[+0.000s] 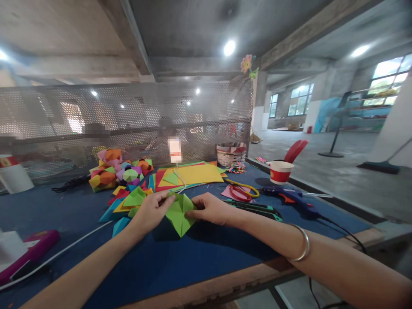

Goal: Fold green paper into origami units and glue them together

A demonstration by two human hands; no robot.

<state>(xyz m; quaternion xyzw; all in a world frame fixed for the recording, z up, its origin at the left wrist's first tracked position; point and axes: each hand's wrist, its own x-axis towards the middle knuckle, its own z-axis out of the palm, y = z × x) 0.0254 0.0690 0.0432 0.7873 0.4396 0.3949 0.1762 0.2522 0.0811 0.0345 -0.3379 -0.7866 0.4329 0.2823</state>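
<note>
A folded green paper piece [180,219] with creases meeting near its middle is held above the blue table. My left hand [157,206] pinches its upper left edge between thumb and fingers. On the opposite side, my right hand [209,209] grips the right edge, with the thumb and fingertips pressed together on the paper. Just left of my left hand lie folded pieces in green [134,196], yellow, red and blue. Behind the held piece are stacked sheets of coloured paper, a yellow sheet [199,174] on top.
Paper balls [106,178] stand at the back left, near a mesh partition [128,98]. To the right are scissors [240,193], a cutter [257,208], a paper cup [280,172], a glue gun [292,199] and a basket [231,155]. A white cable [74,243] crosses the left side.
</note>
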